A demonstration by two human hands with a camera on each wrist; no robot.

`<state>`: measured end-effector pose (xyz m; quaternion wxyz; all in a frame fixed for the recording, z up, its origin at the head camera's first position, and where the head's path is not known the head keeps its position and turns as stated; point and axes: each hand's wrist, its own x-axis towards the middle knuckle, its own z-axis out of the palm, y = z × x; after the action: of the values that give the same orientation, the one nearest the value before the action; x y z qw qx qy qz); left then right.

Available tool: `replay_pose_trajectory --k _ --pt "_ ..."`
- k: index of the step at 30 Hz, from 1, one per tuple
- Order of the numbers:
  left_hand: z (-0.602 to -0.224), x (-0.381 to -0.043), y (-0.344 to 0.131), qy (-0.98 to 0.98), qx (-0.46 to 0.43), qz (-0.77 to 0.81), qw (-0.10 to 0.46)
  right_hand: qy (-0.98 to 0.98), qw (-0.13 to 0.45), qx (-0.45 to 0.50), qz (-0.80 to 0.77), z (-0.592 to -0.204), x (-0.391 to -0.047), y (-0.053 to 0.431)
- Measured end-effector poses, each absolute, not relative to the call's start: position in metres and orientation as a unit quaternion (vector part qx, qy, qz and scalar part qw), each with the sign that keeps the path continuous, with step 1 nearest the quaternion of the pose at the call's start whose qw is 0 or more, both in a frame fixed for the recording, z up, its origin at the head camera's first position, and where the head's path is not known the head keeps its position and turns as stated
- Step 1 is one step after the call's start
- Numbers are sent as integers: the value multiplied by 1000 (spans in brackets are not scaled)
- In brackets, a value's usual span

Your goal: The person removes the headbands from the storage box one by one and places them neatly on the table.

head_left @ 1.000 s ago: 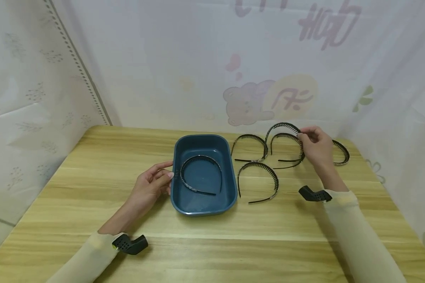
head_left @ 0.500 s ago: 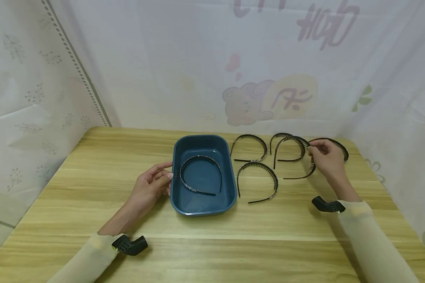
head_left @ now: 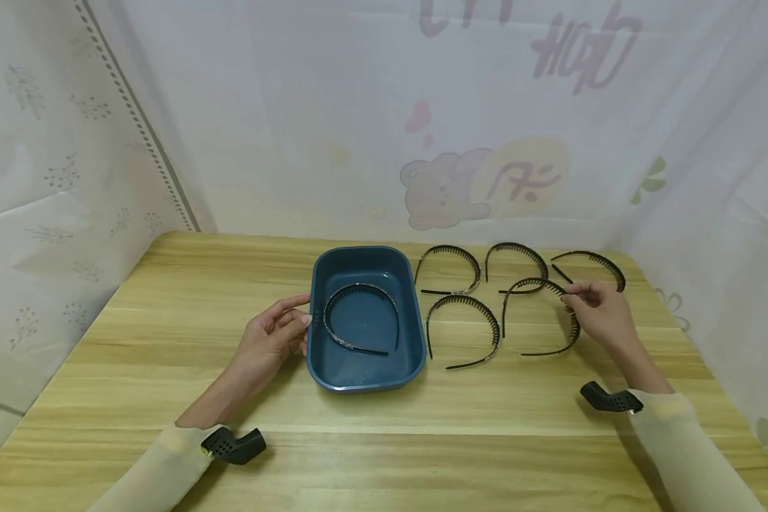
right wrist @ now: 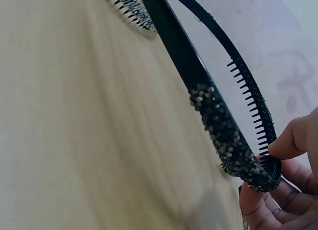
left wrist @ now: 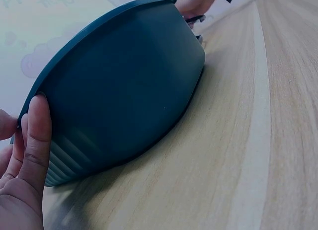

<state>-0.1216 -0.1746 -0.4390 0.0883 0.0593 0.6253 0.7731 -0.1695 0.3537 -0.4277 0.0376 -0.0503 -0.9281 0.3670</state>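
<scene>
In the head view my left hand [head_left: 272,334] holds the left rim of a deep blue plastic tub [head_left: 371,375], its thumb at the edge. The left wrist view shows the fingers against the tub's outer wall [left wrist: 124,86]. One black toothed headband [head_left: 340,341] with glitter trim lies in the tub. My right hand [head_left: 603,316] pinches another headband [head_left: 574,331] at its curved right side, over the right part of the table. Seen from the right wrist, the thumb and fingers grip this headband [right wrist: 223,128] at its stone-covered bend, its teeth facing inward.
Several similar headbands lie right of the tub: one at the back left [head_left: 477,274], one in front of it [head_left: 496,328], one at the back middle [head_left: 542,264] and one far right [head_left: 614,270]. A printed cloth [head_left: 294,142] hangs behind the wooden table [head_left: 384,455].
My right hand has carried its headband rightward and toward the front, from above the back headbands to the table's right middle. The left hand and the tub have stayed in place.
</scene>
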Motion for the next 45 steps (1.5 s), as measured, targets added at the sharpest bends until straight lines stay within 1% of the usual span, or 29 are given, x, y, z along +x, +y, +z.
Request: replay_pose_trajectory --k 4,13,20,30,38,45 --pt "-439 -121 -175 625 52 774 83 -934 28 -42 354 -431 -164 357" --pt "-440 -119 -176 625 47 775 82 -950 35 -26 308 -437 -160 361" --pt "-438 -120 -175 627 45 773 87 -961 28 7 277 -433 -158 366" --pt "-438 -122 -174 624 47 775 86 -965 -18 29 259 -417 -154 366" --pt "-439 -122 -174 622 52 777 87 -965 1 59 256 -410 -157 359" --pt "-440 -122 -175 611 72 784 89 -958 -3 82 276 -406 -163 343"
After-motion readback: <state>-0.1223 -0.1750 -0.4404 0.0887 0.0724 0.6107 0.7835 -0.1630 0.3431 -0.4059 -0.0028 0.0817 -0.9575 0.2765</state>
